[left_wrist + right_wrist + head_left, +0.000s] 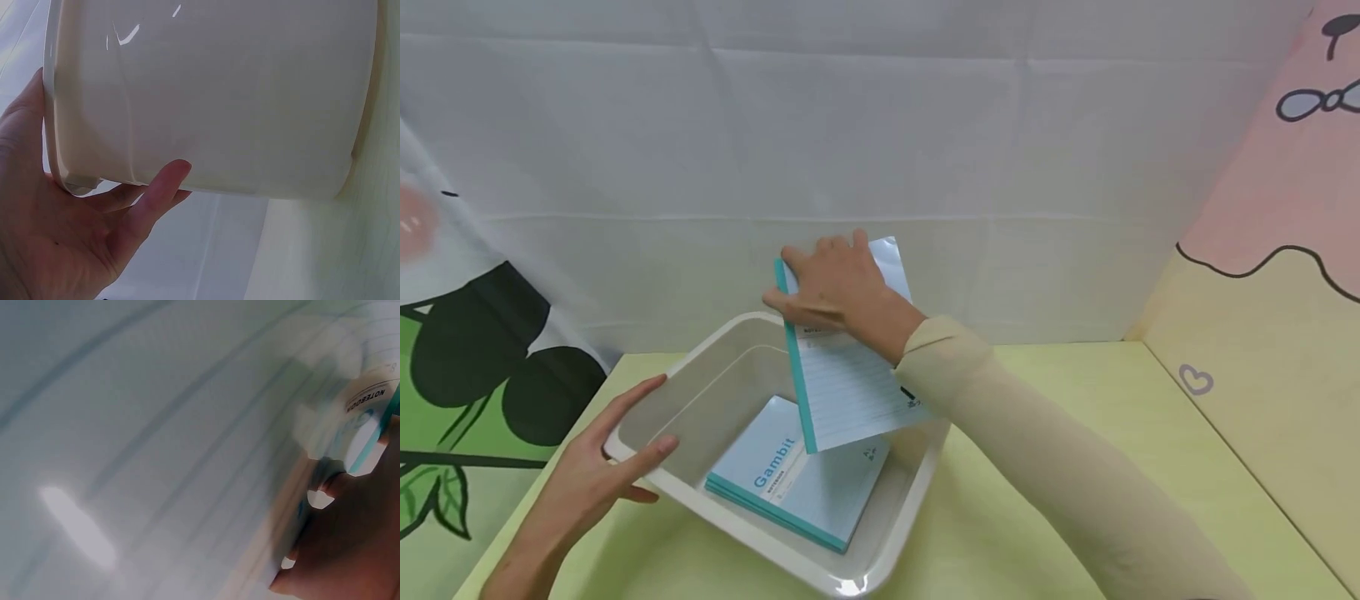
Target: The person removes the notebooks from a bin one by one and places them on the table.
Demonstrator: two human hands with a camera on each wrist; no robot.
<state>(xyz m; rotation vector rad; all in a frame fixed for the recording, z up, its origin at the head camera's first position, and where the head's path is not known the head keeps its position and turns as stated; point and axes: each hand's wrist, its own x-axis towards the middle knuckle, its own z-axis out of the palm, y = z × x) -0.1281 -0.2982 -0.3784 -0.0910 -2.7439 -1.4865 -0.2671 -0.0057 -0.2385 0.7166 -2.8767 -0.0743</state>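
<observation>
A light-blue notebook (850,408) with a teal spine is held up over the white plastic bin (880,575). My right hand (838,283) grips it from above near its top end, covering part of the cover. In the right wrist view the lined cover of the notebook (156,444) fills most of the picture, with the right hand (356,531) at the lower right. Below it, inside the bin, lies a small stack of matching notebooks (790,471) marked "Gambit". My left hand (587,467) holds the bin's left corner, its fingers spread around the rim.
The bin stands on a pale yellow-green table (1037,500). Behind it hangs a white cloth (865,125). A printed panel with dark cherry shapes (482,342) borders the left, and a pink and cream panel (1262,333) the right.
</observation>
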